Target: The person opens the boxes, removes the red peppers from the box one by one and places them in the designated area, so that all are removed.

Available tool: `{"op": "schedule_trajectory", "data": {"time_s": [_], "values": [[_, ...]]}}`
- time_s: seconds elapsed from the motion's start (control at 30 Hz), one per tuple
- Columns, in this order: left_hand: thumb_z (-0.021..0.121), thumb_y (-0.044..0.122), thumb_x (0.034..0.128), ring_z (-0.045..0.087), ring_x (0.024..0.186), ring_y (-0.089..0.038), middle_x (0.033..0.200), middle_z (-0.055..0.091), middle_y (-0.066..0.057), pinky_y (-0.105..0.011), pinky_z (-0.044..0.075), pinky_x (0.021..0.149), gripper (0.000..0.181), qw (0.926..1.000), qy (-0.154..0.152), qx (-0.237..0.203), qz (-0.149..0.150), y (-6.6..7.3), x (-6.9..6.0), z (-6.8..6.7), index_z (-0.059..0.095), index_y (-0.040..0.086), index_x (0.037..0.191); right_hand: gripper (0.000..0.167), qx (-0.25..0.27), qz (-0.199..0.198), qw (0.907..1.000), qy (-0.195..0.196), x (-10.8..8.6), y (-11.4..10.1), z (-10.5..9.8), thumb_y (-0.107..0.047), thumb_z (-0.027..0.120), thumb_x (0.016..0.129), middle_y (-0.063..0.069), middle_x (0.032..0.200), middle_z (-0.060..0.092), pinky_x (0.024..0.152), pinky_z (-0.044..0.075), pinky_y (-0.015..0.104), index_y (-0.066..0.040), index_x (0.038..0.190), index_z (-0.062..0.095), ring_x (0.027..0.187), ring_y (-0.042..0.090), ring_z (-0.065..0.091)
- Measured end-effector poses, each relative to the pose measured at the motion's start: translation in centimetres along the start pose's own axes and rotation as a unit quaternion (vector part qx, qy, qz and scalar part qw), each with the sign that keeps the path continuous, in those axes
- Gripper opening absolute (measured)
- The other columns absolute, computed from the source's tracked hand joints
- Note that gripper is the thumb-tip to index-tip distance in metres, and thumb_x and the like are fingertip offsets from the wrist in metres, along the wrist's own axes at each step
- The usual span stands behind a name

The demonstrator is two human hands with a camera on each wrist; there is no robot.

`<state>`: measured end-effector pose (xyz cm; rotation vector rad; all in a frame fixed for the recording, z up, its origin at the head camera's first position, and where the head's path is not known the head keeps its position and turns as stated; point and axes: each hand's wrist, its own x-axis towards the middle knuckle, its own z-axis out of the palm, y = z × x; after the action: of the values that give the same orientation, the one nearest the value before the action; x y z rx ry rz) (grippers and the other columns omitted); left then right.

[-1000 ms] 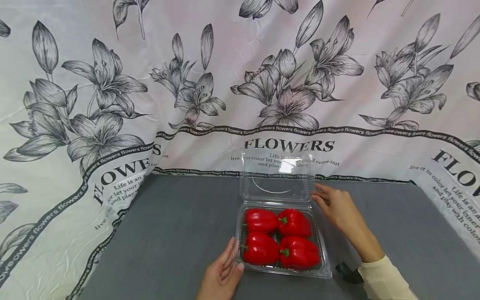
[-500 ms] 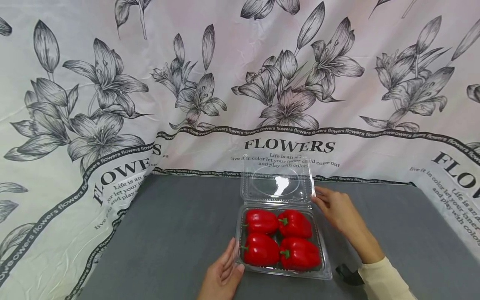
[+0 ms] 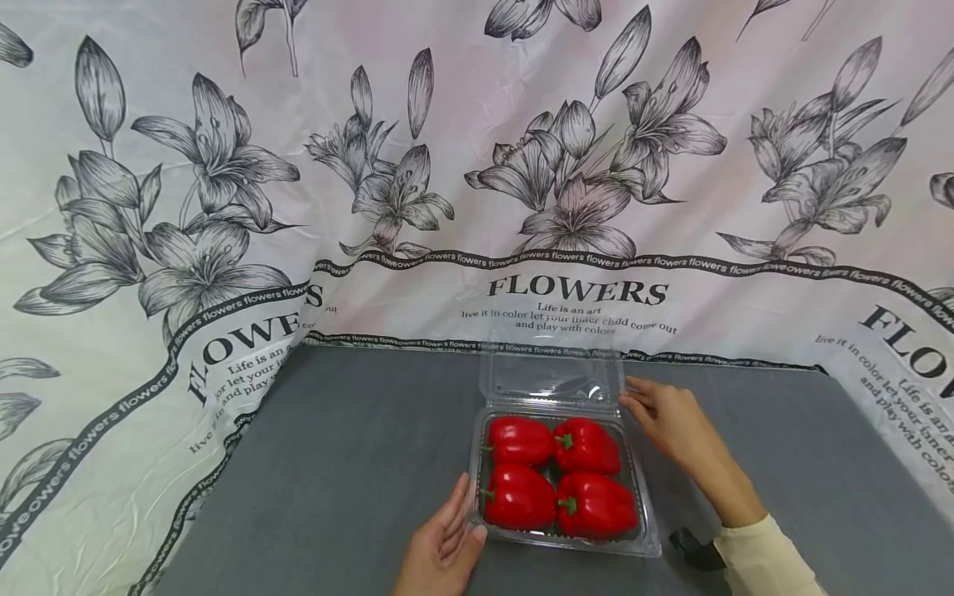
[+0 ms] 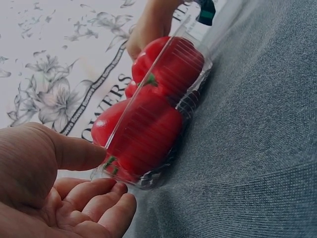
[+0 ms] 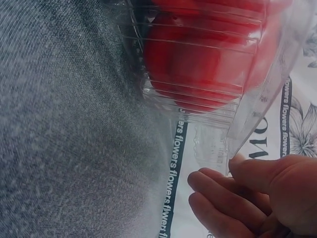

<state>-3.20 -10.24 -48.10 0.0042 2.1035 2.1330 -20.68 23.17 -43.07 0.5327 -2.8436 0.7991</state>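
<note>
A clear plastic clamshell container (image 3: 647, 530) stands on the grey table with several red bell peppers (image 3: 519, 495) in its base. Its transparent lid (image 3: 551, 378) is raised at the far side. In the head view, my left hand (image 3: 441, 542) holds the near left corner, fingers along the side wall and thumb at the front. The left wrist view shows that corner between my thumb (image 4: 81, 152) and fingers. My right hand (image 3: 674, 418) pinches the right edge of the lid close to the hinge. From the right wrist, the thin lid edge meets my thumb tip (image 5: 242, 166).
The grey cloth-covered table (image 3: 358, 463) extends on both sides of the container. A white curtain (image 3: 402, 298) with flower prints hangs behind and at the sides. A dark strap (image 3: 696, 549) is at the right wrist, beside a cream sleeve (image 3: 768, 559).
The lid's upper edge looks slightly lower, and the bright glare on it has shifted and faded. My right fingers have closed in on the lid's edge. Left hand, base and peppers keep their places.
</note>
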Motion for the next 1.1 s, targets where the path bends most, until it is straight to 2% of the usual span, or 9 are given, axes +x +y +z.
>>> {"op": "schedule_trajectory", "data": {"time_s": [0.1,0.37,0.57,0.77,0.93,1.0,1.1], "values": [[0.067,0.029,0.1065,0.039,0.150,-0.039,0.162,0.041,-0.022,-0.030,0.047,0.111,0.073,1.0000,-0.001,-0.002,0.003,0.0,0.0,0.0,0.033,0.000,0.164,0.047,0.000,0.001,1.0000,-0.004,0.0,0.0,0.0,-0.014,0.074,0.101,0.026,0.113,0.076,0.068,0.063,0.043,0.014,0.136,0.063,0.096,0.037,0.078],[0.068,0.028,0.1063,0.039,0.150,-0.039,0.162,0.042,-0.022,-0.031,0.047,0.111,0.073,1.0000,-0.002,0.001,0.005,-0.2,0.0,0.0,0.033,0.000,0.164,0.050,-0.007,0.005,0.9998,-0.019,-0.7,-0.5,-0.5,-0.016,0.073,0.102,0.027,0.122,0.073,0.086,0.062,0.054,0.013,0.140,0.060,0.105,0.040,0.076],[0.067,0.029,0.1065,0.039,0.150,-0.039,0.162,0.041,-0.022,-0.033,0.047,0.111,0.074,1.0000,-0.003,0.005,-0.001,-0.3,0.0,0.0,0.032,0.000,0.164,0.055,-0.032,0.011,0.9993,-0.014,-1.8,-1.5,-1.6,-0.026,0.071,0.104,0.030,0.131,0.068,0.091,0.059,0.060,0.011,0.143,0.058,0.112,0.043,0.073],[0.069,0.029,0.1058,0.038,0.150,-0.038,0.162,0.041,-0.021,-0.032,0.047,0.111,0.074,1.0000,0.003,0.003,-0.001,-0.1,-0.2,0.1,0.033,0.001,0.164,0.058,-0.039,-0.005,0.9991,-0.017,-3.3,-2.9,-2.9,-0.031,0.071,0.104,0.026,0.138,0.067,0.095,0.055,0.065,0.004,0.148,0.056,0.120,0.045,0.068],[0.070,0.030,0.1047,0.039,0.150,-0.036,0.162,0.043,-0.020,-0.029,0.047,0.110,0.075,0.9999,0.009,0.002,-0.005,-0.1,-0.2,0.2,0.034,0.003,0.164,0.062,-0.042,-0.013,0.9988,-0.019,-4.5,-3.8,-3.6,-0.033,0.073,0.103,0.023,0.141,0.066,0.095,0.055,0.066,-0.001,0.152,0.055,0.120,0.045,0.068],[0.071,0.030,0.1044,0.040,0.150,-0.036,0.162,0.043,-0.019,-0.030,0.047,0.110,0.075,0.9999,0.010,0.003,-0.008,-0.1,-0.2,0.2,0.034,0.003,0.164,0.063,-0.041,-0.014,0.9989,-0.019,-4.9,-4.2,-3.8,-0.035,0.073,0.102,0.023,0.139,0.067,0.095,0.055,0.066,-0.003,0.153,0.054,0.118,0.044,0.069],[0.071,0.031,0.1046,0.040,0.149,-0.035,0.161,0.043,-0.019,-0.031,0.047,0.110,0.075,0.9999,0.009,0.007,-0.007,-0.1,0.0,0.3,0.034,0.002,0.164,0.065,-0.041,-0.018,0.9988,-0.022,-5.4,-4.7,-4.2,-0.040,0.073,0.102,0.018,0.115,0.077,0.093,0.056,0.065,-0.006,0.154,0.054,0.108,0.040,0.074]]}}
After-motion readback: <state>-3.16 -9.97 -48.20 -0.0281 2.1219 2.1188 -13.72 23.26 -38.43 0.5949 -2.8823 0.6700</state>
